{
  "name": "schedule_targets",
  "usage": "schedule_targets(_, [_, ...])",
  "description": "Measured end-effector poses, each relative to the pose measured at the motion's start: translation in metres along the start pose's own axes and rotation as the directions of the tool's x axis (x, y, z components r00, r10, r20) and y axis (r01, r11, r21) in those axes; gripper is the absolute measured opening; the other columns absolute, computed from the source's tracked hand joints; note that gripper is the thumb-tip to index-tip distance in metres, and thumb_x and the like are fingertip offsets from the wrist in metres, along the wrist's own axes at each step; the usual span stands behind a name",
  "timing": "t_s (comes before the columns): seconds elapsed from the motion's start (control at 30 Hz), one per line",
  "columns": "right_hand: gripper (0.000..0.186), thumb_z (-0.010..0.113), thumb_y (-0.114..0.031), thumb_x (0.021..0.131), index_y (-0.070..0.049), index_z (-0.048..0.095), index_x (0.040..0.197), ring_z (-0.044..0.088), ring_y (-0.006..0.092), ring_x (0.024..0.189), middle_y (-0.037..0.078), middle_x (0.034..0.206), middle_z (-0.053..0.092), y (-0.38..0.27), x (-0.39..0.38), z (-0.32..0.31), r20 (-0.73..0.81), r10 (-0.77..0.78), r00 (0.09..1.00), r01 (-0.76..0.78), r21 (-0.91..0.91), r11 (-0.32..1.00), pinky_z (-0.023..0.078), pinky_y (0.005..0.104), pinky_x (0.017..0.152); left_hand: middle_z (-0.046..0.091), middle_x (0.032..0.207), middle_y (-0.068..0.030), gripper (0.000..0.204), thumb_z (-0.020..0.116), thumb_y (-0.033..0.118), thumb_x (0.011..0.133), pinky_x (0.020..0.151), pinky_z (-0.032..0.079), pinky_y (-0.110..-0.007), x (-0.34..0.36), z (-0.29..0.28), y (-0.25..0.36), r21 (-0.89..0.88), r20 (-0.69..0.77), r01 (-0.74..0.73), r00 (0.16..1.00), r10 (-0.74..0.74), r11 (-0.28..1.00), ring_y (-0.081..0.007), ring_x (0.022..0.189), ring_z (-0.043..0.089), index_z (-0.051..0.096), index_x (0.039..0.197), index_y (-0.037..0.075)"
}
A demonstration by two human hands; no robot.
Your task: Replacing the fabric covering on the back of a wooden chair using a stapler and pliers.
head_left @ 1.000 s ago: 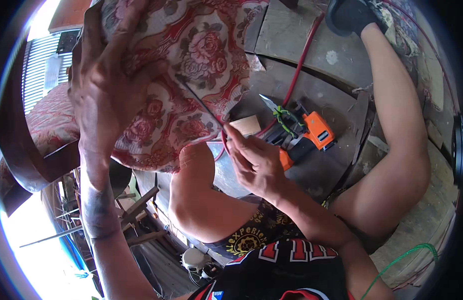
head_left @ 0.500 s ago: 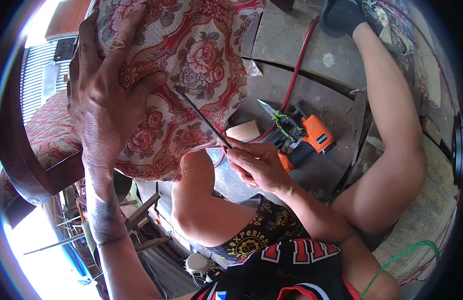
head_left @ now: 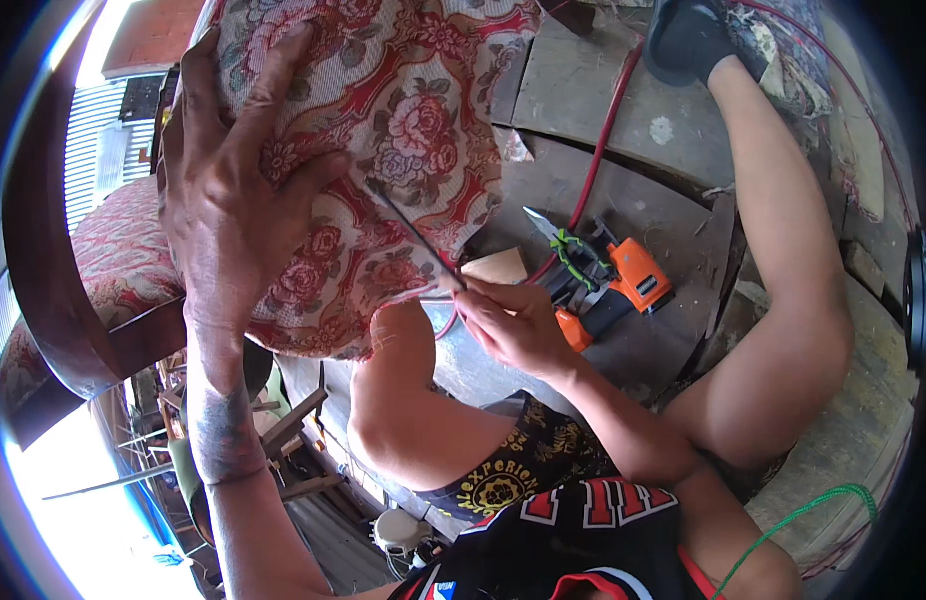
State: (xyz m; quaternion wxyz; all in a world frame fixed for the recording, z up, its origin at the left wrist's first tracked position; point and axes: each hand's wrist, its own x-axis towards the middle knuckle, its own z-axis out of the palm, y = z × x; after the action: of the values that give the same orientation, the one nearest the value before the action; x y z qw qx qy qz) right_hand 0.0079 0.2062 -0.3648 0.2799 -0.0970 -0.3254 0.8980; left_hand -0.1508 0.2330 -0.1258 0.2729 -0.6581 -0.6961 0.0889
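Red and cream floral upholstery fabric (head_left: 423,130) spreads over a piece of furniture at the upper left, its loose edge hanging near my knee. My left hand (head_left: 228,195) lies on the fabric with fingers and thumb spread, pressing on its left part. Closed around the near end of a thin dark rod-like tool (head_left: 418,237) is my right hand (head_left: 513,325). The rod slants up and left over the fabric, its far tip near my left thumb. Whether the tip touches the cloth, I cannot tell, and the gripped end is hidden in my fingers.
On the floor to the right lies an orange and black power tool (head_left: 633,275), with a green tie around it and a red hose (head_left: 603,140) passing behind. A wood block (head_left: 495,267) sits beside the fabric edge. A curved dark wooden frame (head_left: 68,230) stands at left.
The fabric, the wooden frame and my left hand sit slightly farther right in the picture. My right hand keeps its hold on the rod, which has shifted slightly right and down.
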Motion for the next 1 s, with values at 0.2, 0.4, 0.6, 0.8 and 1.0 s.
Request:
schedule_targets(0.2, [0.038,0.053,-0.035,0.107,-0.008,0.065,0.131,0.032,0.0023,0.037,0.000,0.062,0.048,0.002,0.002,-0.009,0.497,0.248,0.832,-0.525,0.560,0.640,0.023,0.0205,0.029,0.044,0.152,-0.0143,0.087,0.090,0.029,0.065,0.092,0.057,-0.050,0.000,-0.001,0.002,0.043,0.004,-0.003,1.000,0.002,0.999,-0.0391,0.121,0.061,0.056,0.145,0.035])
schedule_targets(0.4, [0.043,0.055,-0.043,0.105,-0.004,0.073,0.109,0.032,0.0013,0.037,-0.006,0.056,0.044,-0.035,0.020,-0.054,0.406,0.424,0.809,-0.488,0.062,0.871,0.022,0.0212,0.032,0.043,0.152,-0.0182,0.085,0.088,0.027,0.066,0.095,0.055,-0.049,-0.001,-0.004,0.000,0.067,0.003,-0.040,0.999,0.040,0.997,-0.0414,0.124,0.057,0.056,0.145,0.032])
schedule_targets(0.6, [0.028,0.061,-0.026,0.099,-0.003,0.069,0.084,0.060,0.0296,0.061,0.013,0.065,0.059,-0.046,0.004,-0.125,-0.408,-0.473,0.781,-0.126,-0.844,0.522,0.047,0.0423,0.059,0.043,0.154,-0.0172,0.078,0.086,0.024,0.069,0.098,0.052,-0.048,-0.005,-0.002,-0.005,0.087,0.027,-0.092,0.996,0.090,0.992,-0.0395,0.130,0.054,0.058,0.142,0.031])
schedule_targets(0.8, [0.011,0.070,-0.010,0.080,-0.002,0.072,0.087,0.059,0.0370,0.099,0.019,0.099,0.061,-0.013,-0.024,-0.177,-0.312,-0.513,0.800,-0.385,-0.922,-0.039,0.048,0.0452,0.084,0.052,0.146,-0.0156,0.068,0.082,0.043,0.078,0.090,0.057,-0.045,-0.010,0.010,-0.029,0.148,0.067,-0.038,0.997,0.029,0.988,-0.0322,0.119,0.063,0.059,0.141,0.030])
schedule_targets(1.0, [0.013,0.073,-0.011,0.078,-0.004,0.074,0.089,0.060,0.0356,0.097,0.015,0.101,0.062,-0.022,-0.031,-0.168,-0.431,-0.462,0.775,-0.592,-0.751,-0.292,0.049,0.0458,0.085,0.055,0.141,-0.0158,0.064,0.081,0.039,0.081,0.091,0.057,-0.043,-0.022,0.014,-0.018,-0.061,0.312,0.318,0.907,-0.284,0.946,-0.0319,0.115,0.064,0.060,0.139,0.023])
